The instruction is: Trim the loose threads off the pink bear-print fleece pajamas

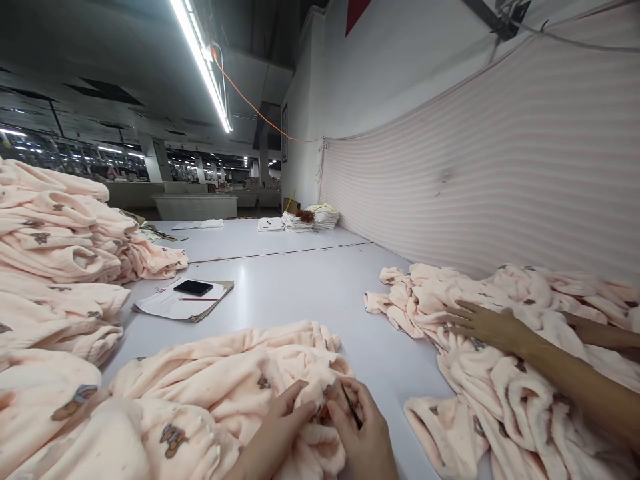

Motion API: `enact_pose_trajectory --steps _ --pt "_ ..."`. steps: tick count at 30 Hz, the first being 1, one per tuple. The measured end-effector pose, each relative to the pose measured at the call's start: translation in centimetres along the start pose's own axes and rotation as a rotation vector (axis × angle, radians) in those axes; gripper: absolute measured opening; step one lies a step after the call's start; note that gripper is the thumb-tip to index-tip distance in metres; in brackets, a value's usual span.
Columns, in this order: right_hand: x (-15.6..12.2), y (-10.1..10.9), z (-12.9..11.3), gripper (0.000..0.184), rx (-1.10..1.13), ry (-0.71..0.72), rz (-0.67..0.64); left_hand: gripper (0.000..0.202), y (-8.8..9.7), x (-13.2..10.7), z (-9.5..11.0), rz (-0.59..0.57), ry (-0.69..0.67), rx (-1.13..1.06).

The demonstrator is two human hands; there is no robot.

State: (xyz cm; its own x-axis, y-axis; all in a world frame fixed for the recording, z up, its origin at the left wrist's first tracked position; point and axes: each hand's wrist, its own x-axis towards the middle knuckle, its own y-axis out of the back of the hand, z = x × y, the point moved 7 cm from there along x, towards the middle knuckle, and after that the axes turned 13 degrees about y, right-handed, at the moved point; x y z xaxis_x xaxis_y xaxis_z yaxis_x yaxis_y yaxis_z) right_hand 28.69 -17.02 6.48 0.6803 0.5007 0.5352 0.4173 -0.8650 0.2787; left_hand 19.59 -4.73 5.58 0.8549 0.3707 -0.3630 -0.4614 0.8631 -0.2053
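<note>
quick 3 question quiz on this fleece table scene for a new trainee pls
1. True or false: the black phone lies on the papers.
2. What does the right hand hold against the pink fleece garment: A a thin dark tool, B a tape measure, C a spool?
3. Where does the co-worker's hand rest?

Key
1. True.
2. A; the left hand grips the same fleece.
3. Flat on the fleece pile at the right, by the striped fabric.
</note>
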Motion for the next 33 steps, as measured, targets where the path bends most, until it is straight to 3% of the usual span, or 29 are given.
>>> enact_pose_trajectory --steps 2,5,8,11,16,22,29,33 --pt "0.4 -0.2 -0.6 0.041 0.029 0.015 -0.035 0.019 0.0 -0.2 0.3 0.040 -0.065 0.102" --pt "1.3 -1.5 -2.1 0.014 0.002 0.119 -0.172 0.017 -0.4 -0.2 0.1 -0.015 -0.050 0.025" --pt "1.6 -1.5 -2.5 0.015 0.057 0.169 -0.098 0.016 -0.2 0.0 -0.2 -0.062 0.012 -0.134" --pt "0.8 -1.4 -1.2 0.014 0.145 0.077 -0.057 0.016 0.0 0.3 -0.4 -0.119 0.055 -0.319" --pt "-0.5 -0.5 -0.6 0.020 0.003 0.145 -0.083 0.014 -0.3 0.2 -0.3 -0.189 0.024 -0.446" --pt "-0.1 -0.9 -1.7 0.020 -0.114 0.164 -0.174 0.012 -0.5 0.4 -0.4 -0.184 0.013 -0.357" --pt "-0.5 -0.7 -1.3 0.023 -0.129 0.161 -0.092 0.016 -0.4 0.7 -0.5 -0.183 -0.005 -0.301" --pt "-0.7 -1.1 -1.5 0.021 -0.176 0.177 -0.149 0.013 -0.2 0.7 -0.6 -0.147 -0.015 -0.254"
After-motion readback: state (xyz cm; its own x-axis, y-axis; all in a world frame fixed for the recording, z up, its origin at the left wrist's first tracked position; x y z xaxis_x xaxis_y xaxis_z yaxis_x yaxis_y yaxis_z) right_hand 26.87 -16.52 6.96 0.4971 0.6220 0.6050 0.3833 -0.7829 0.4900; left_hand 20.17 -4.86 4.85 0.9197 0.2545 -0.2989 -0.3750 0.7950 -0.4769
